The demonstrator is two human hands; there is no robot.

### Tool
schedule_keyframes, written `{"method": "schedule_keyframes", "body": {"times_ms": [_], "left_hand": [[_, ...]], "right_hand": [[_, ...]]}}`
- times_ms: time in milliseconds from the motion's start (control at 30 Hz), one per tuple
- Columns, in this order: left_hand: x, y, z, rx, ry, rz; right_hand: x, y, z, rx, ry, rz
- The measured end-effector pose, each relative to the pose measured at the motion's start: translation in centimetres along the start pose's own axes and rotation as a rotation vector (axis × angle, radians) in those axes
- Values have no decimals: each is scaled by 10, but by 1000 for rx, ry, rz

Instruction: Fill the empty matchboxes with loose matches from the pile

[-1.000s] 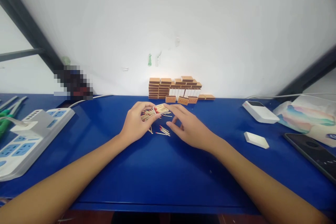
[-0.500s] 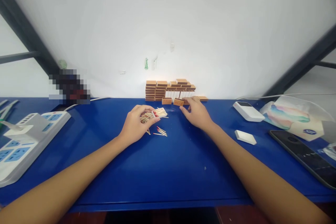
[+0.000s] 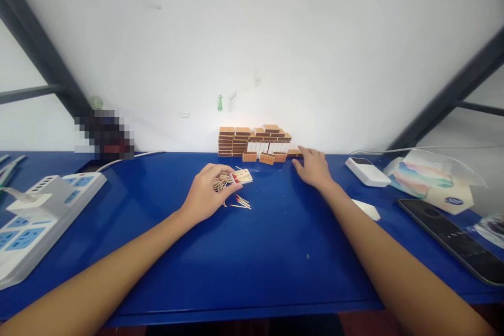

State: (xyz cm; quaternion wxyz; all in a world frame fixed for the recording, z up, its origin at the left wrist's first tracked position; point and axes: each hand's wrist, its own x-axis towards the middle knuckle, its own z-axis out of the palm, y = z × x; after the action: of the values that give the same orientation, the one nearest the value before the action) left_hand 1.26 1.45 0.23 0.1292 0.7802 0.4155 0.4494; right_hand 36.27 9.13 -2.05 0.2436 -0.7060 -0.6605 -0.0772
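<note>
Between thumb and fingers, my left hand (image 3: 208, 189) grips a small white matchbox tray (image 3: 241, 176) filled with red-tipped matches. Under and beside that hand lies a heap of loose matches (image 3: 221, 184), partly hidden by it. A few more matches (image 3: 242, 202) are scattered just in front. My right hand (image 3: 313, 167) is open, its fingers spread close to a flat matchbox (image 3: 294, 153) at the right end of the stacks. Left of it, a brown matchbox sleeve (image 3: 267, 158) leans at a tilt before the stacked matchboxes (image 3: 232, 142).
A white power strip (image 3: 59, 220) takes up the left side of the blue table (image 3: 275, 262). At right are a white device with a dark screen (image 3: 368, 172), a white block (image 3: 367, 210), a tissue pack (image 3: 429, 178) and a black phone (image 3: 452, 239). A white wall stands behind.
My right hand has moved right, away from the tilted matchbox sleeve, towards the flat matchbox at the end. My left hand still holds the tray of matches. The view has shifted slightly.
</note>
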Motion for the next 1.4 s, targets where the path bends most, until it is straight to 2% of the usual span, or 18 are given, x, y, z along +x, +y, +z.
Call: {"method": "schedule_keyframes", "body": {"times_ms": [267, 600, 800, 933, 1233, 1400], "left_hand": [[-1, -2, 2, -9, -18, 10], [-1, -3, 2, -9, -29, 41], [-1, 3, 1, -2, -25, 68], [-2, 6, 0, -11, -35, 77], [-2, 1, 0, 25, -47, 55], [-2, 1, 1, 25, -71, 62]], "right_hand": [[-1, -7, 8, -35, -87, -154], [3, 0, 12, -39, -79, -171], [4, 1, 12, -90, -39, -141], [3, -1, 11, -69, -48, -174], [4, 4, 5, -115, -46, -148], [8, 9, 7, -109, -60, -191]]}}
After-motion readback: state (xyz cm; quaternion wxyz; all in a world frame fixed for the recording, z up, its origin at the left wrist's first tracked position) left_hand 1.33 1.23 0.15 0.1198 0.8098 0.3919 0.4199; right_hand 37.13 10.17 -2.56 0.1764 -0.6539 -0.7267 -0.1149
